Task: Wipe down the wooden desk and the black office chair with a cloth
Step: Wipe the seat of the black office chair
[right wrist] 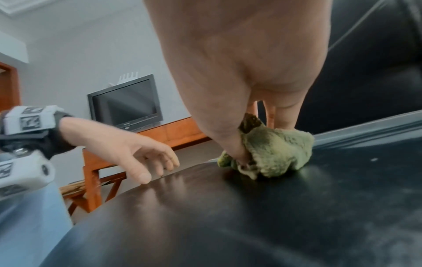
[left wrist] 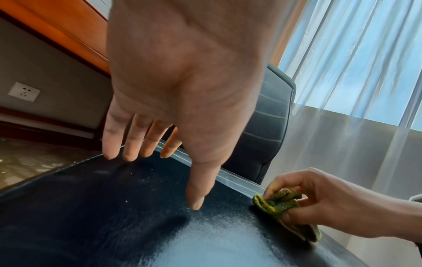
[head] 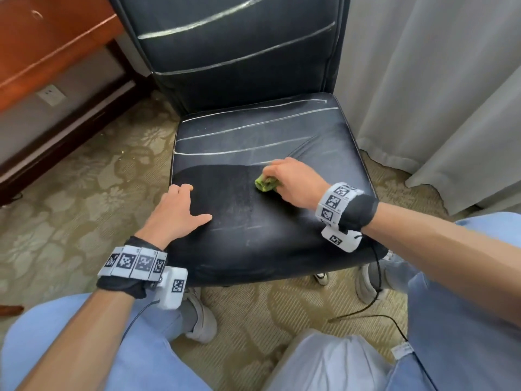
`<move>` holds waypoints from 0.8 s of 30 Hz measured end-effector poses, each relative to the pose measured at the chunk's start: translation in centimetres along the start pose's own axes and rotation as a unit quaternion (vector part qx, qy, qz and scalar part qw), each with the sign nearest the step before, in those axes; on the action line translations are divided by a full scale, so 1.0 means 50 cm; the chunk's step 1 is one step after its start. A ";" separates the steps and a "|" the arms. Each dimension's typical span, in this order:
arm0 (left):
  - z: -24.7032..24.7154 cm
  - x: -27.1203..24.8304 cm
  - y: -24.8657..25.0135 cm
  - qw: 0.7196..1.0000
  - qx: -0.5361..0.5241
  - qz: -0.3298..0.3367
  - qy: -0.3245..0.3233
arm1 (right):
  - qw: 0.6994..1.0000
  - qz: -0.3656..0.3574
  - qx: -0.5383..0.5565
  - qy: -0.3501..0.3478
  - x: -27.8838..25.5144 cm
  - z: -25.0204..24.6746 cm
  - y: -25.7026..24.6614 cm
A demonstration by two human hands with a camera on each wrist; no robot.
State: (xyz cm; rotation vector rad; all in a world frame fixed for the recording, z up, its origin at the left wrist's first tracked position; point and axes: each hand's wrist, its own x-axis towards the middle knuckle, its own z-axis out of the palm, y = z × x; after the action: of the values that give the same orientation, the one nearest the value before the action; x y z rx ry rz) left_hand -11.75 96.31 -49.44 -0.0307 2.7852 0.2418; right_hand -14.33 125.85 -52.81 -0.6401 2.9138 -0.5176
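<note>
On the chair seat point(head: 282, 131), a bunched green cloth point(head: 266, 184) is pinched by the right hand point(head: 293, 182) for scrubbing; the left hand point(head: 176, 213), fingers spread, is pressed near the front-left edge for steadying.

**Materials and finishes, as far as they show**

The chair point(head: 253, 142) looks like black leather or faux leather, can't say which. It is smooth with a dull sheen, hazy and dusty-grey in patches, darker and cleaner toward the left front, with pale worn lines along the seams. The cloth point(head: 266, 184) is green, fuzzy terry-like fabric, crumpled. The counter point(head: 42, 43) is reddish-brown wood, polished and semi-glossy. The carpet point(head: 93, 176) is matt woven pile with a floral pattern, and the curtains point(head: 439, 80) are soft pale fabric.
</note>
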 end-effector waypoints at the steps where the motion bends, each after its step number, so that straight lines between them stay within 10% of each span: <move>1: 0.000 -0.001 -0.001 1.000 -0.002 0.000 -0.002 | 1.000 0.017 -0.001 0.001 0.000 -0.012 0.015; 13: 0.003 0.011 -0.014 0.999 0.023 -0.026 -0.027 | 0.937 0.321 -0.032 0.131 0.017 -0.140 0.264; 24: -0.005 0.027 0.002 0.995 0.071 -0.047 -0.046 | 0.999 -0.004 -0.032 0.027 -0.047 -0.001 0.013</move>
State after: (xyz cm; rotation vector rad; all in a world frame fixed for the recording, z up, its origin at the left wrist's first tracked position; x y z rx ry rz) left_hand -13.11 96.35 -49.66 -0.1119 2.6929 0.0214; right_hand -12.44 127.40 -52.92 -0.6552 2.9901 -0.4508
